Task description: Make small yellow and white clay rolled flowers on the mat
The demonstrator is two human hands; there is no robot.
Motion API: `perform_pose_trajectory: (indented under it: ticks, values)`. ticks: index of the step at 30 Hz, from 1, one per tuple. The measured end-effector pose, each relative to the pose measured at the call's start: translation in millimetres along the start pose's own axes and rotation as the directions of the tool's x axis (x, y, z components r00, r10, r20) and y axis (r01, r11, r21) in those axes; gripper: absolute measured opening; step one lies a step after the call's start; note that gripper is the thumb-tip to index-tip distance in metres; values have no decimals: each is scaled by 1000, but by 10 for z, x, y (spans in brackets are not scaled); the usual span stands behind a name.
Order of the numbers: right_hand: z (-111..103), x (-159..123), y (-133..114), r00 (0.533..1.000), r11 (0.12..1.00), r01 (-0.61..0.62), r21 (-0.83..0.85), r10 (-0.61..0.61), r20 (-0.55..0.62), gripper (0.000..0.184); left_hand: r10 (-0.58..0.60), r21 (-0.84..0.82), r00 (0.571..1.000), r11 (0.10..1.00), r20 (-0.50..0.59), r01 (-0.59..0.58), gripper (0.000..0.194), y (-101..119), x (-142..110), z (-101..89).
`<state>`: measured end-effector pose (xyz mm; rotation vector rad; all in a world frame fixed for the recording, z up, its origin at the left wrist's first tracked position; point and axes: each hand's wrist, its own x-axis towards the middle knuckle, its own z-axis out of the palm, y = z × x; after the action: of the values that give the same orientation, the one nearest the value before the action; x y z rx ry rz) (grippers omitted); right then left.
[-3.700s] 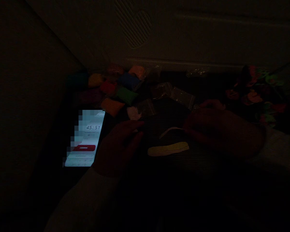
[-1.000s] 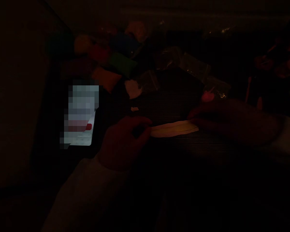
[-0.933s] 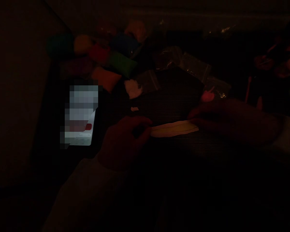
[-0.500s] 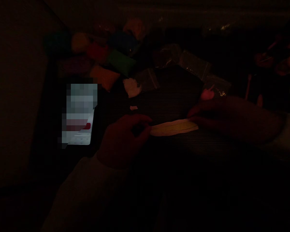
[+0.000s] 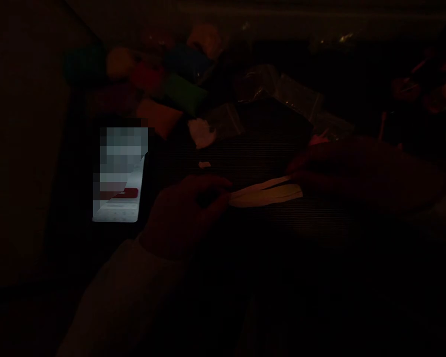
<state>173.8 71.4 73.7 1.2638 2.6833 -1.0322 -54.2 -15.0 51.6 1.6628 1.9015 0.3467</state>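
The scene is very dark. A flat yellow strip (image 5: 267,196), which looks like modelling clay, lies on the dark ribbed surface (image 5: 319,220). My left hand (image 5: 182,213) is closed in a pinch at its left end. Along its far edge runs a thinner pale strip (image 5: 273,183). My right hand (image 5: 360,173) pinches the right end of this thin strip, a little apart from the yellow one. The two strips meet near my left fingertips, and a narrow gap opens between them toward the right.
A lit phone (image 5: 130,198) lies left of my left hand. Behind are several coloured packets, including a green packet (image 5: 186,94) and an orange packet (image 5: 159,116), a white lump (image 5: 201,133), a small white scrap (image 5: 204,164) and clear bags (image 5: 299,96). Dim pinkish pieces (image 5: 407,89) lie far right.
Earlier, my right hand held the thin strip away from the yellow one; then the strip lay along it. Now my right hand has drawn the thin strip's right end up and away, opening a gap.
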Motion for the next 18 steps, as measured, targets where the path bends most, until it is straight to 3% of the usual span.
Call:
perform_pose_trajectory:
  ticks: [6,11,18]
  values:
    - [-50,30,-58,1000,1000,2,16,-2,-17,24,10,-14,1000,1000,-5,-10,23,-25,-5,6]
    - [-73,28,-97,997,995,-71,66,72,-10,22,7,-36,1000,999,-5,-7,25,-32,7,19]
    - [-37,11,-51,999,998,-36,47,35,14,25,38,10,999,999,-30,-37,25,-37,19,62]
